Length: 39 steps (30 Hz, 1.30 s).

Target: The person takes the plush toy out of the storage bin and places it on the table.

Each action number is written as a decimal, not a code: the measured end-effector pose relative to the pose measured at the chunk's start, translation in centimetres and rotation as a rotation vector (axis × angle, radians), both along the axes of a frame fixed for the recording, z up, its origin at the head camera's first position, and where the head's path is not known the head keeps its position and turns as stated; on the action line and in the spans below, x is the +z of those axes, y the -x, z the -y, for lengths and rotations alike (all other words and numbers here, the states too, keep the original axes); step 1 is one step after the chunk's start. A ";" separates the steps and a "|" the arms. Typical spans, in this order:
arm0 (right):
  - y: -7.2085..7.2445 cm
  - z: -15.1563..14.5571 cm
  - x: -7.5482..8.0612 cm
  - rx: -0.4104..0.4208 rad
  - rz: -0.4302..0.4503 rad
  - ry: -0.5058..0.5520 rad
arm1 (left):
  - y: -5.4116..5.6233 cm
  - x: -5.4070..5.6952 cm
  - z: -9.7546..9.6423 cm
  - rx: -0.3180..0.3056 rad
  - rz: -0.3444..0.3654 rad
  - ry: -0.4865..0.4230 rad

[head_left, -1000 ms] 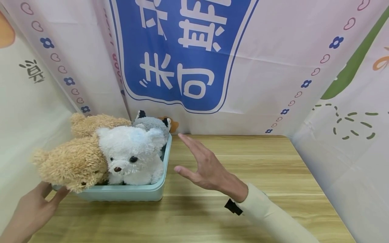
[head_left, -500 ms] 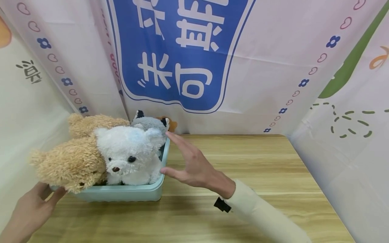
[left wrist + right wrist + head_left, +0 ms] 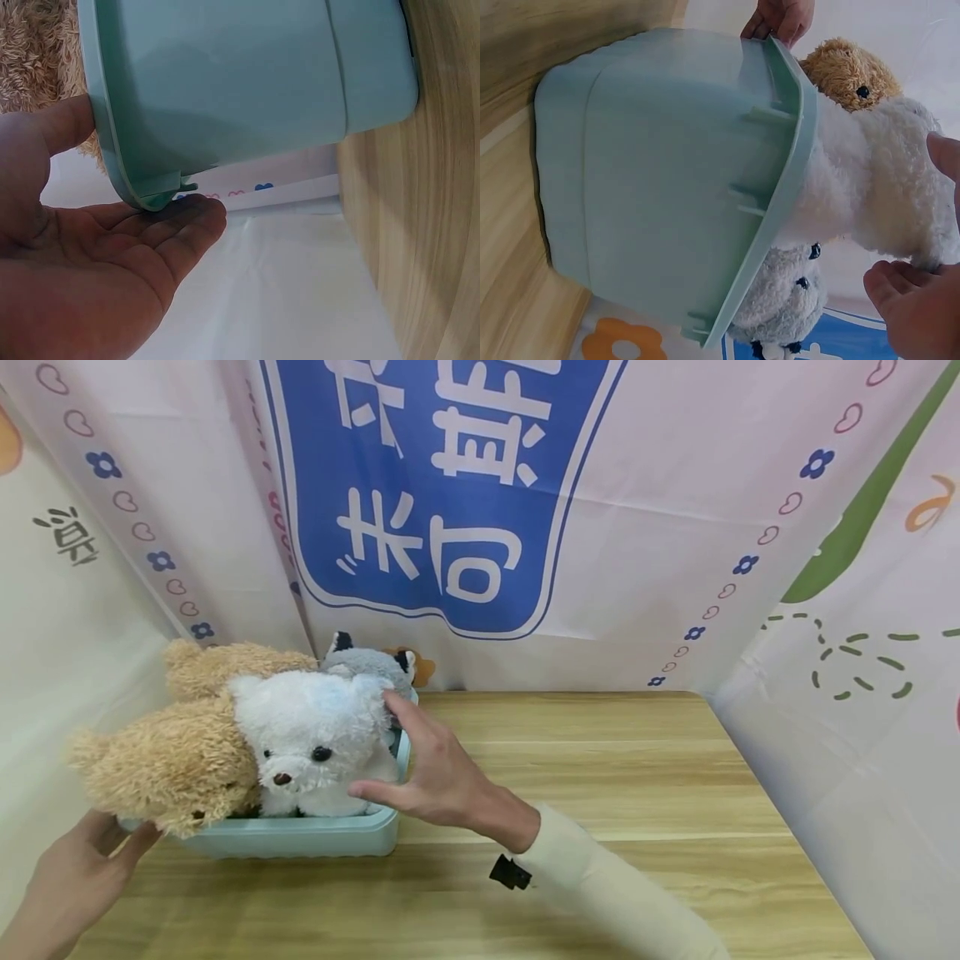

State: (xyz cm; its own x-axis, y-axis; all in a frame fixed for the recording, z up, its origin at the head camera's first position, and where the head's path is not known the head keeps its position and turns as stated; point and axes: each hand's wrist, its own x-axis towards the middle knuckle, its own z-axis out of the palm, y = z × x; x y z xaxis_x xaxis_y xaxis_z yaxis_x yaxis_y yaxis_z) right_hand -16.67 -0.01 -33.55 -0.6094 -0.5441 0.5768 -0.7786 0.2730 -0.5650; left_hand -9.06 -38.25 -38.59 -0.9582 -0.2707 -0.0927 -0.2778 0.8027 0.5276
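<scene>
A pale teal plastic bin [image 3: 300,837] stands on the table, filled with plush toys. My left hand [image 3: 78,878] holds the bin's near left corner; in the left wrist view the thumb [image 3: 69,124] lies against the rim, the other fingers beneath its corner. A white teddy bear [image 3: 296,722] sits upright at the bin's front right. Around its right side my right hand [image 3: 447,785] is spread, thumb in front and fingers beside the ear. The right wrist view shows fingertips [image 3: 885,285] at the bear's head, without a grip.
A tan teddy bear [image 3: 176,760] leans over the bin's left end, with another tan plush [image 3: 236,667] behind. At the back right corner is a grey plush [image 3: 372,667]. Wood tabletop [image 3: 622,793] extends to the right, and a printed cloth [image 3: 622,602] hangs behind.
My right hand has moved left from above the table, over the bin's right rim, to the white teddy bear. My left hand stays at the bin's corner.
</scene>
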 end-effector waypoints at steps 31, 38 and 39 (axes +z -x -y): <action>-0.3 3.1 -1.0 0.041 0.165 0.290 | 0.3 0.6 -0.1 0.041 0.097 -0.100; -0.2 3.1 -1.0 0.030 0.153 0.307 | 0.4 0.0 0.3 0.036 0.058 -0.096; -0.2 3.0 -1.0 0.028 0.151 0.311 | 0.4 0.1 0.3 0.034 0.054 -0.090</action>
State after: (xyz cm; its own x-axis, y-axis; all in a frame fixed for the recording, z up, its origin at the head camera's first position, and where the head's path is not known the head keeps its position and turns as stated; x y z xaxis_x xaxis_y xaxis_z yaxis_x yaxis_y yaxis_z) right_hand -16.46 -3.04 -34.55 -0.6876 -0.3742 0.6222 -0.6848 0.0493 -0.7271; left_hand -9.42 -38.55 -38.52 -0.9414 -0.2915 -0.1695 -0.3344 0.7421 0.5809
